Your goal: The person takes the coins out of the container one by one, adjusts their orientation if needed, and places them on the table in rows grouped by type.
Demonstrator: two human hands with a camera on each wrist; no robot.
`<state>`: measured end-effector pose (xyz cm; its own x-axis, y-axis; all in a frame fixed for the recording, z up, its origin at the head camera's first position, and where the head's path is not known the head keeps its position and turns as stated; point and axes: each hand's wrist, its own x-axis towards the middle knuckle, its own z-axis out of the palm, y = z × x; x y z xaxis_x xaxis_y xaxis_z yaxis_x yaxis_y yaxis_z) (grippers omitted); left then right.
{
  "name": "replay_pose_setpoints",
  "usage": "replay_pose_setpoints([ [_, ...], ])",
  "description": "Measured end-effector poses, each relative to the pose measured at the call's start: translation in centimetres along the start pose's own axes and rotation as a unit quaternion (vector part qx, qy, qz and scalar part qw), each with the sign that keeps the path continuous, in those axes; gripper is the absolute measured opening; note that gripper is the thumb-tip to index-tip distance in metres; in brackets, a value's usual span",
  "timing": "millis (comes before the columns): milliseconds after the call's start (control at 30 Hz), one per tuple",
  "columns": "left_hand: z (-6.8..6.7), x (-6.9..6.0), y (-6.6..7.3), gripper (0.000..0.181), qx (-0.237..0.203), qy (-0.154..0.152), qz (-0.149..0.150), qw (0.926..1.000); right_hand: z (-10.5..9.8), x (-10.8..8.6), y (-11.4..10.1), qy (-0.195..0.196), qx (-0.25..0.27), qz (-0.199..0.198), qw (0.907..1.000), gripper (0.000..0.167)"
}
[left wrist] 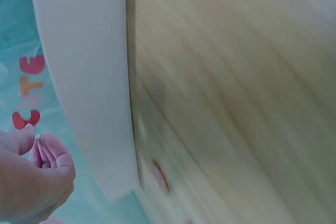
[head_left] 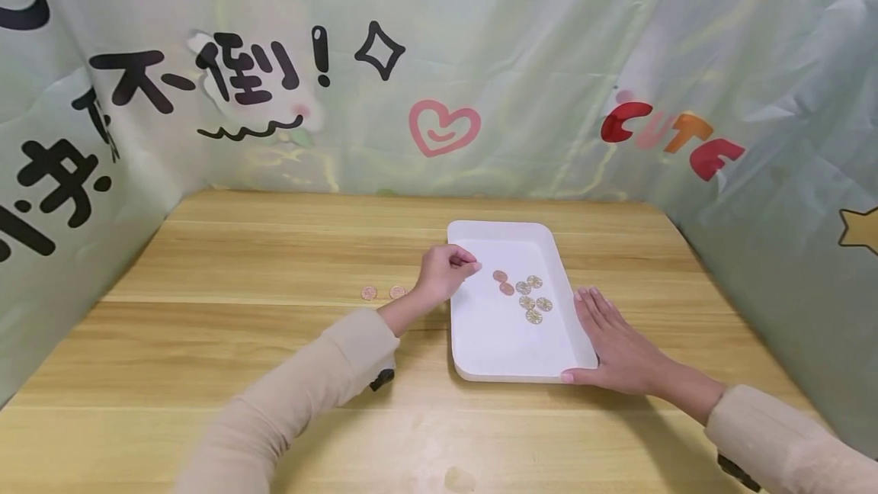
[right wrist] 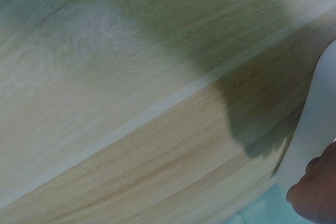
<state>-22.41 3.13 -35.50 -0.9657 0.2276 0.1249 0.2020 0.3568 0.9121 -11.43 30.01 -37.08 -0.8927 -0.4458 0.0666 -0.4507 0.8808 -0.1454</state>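
Observation:
A white tray (head_left: 480, 341) stands on the wooden table with copper-coloured coins (head_left: 506, 289) and several gold-coloured coins (head_left: 534, 316) in it. Over the tray's left rim, my left hand (head_left: 442, 274) has thumb and fingertips brought together. In the left wrist view a small pale edge, apparently of a coin (left wrist: 37, 137), shows between those fingertips; most of it is hidden. Two copper-coloured coins (head_left: 369, 293) lie on the table left of the tray. My right hand (head_left: 620, 349) rests against the tray's near right corner, fingers straight along its side and thumb at the front edge.
The wooden table (head_left: 274, 250) extends around the tray on all sides. A printed curtain (head_left: 535, 82) with lettering and a pink heart hangs behind it and along both sides.

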Motion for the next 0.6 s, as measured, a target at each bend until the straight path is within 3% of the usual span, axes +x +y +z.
replay_pose_setpoints([
  [333, 4.0, -0.2, 0.5, 0.009, 0.009, -0.047, 0.01, 0.9988, 0.0, 0.0, 0.1, -0.004, 0.002, 0.003, 1.0, 0.111],
  [600, 6.2, -0.5, 0.0, 0.007, 0.062, -0.091, 0.025, 0.9936, 0.0, 0.0, 0.0, -0.005, -0.003, 0.002, 1.0, 0.111],
])
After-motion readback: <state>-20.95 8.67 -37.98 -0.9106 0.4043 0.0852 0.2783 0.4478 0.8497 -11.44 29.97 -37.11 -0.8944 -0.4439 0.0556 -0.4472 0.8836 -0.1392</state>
